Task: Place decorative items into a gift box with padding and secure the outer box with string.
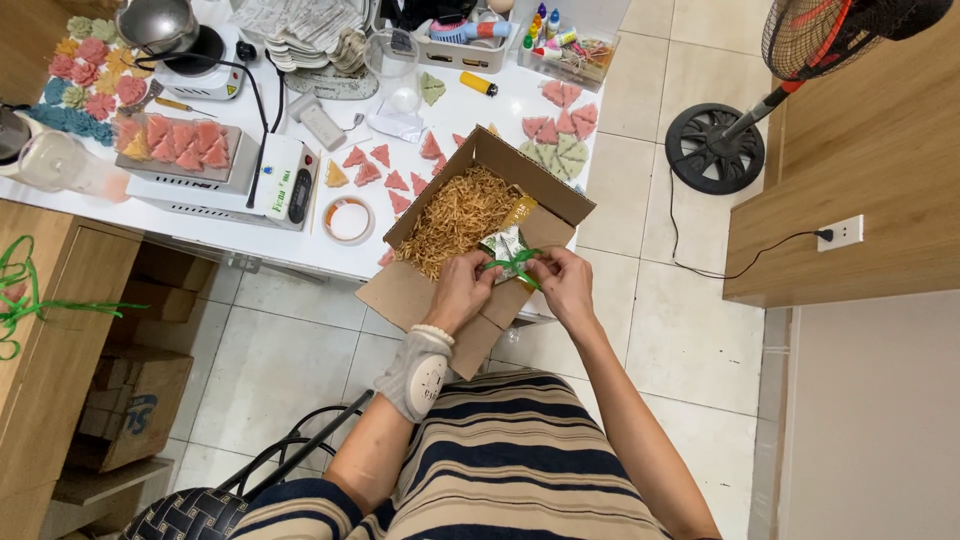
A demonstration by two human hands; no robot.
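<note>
I had the cardboard box [470,240] pulled to the near edge of the white table [330,255], its front flap hanging over toward my lap, so I could work seated with my arms close. My left hand [462,290] and right hand [566,285] met just over the box's near corner, both closed around the small wrapped packet [505,245], which rested on the straw-coloured paper shred [455,215] filling the box. The fingers of each hand pinched an end of the green ribbon [515,262] at the packet's top, thumbs and forefingers nearly shut, as one holds a bow while drawing it snug. The shred underneath cushioned the packet and kept it from sliding. A roll of tape [348,220] lay just beside the box on the left, within easy reach, and triangular pink soaps [385,175] were spread flat farther back on the table, apart from one another. A wrist brace [418,372] sat on my left forearm.
</note>
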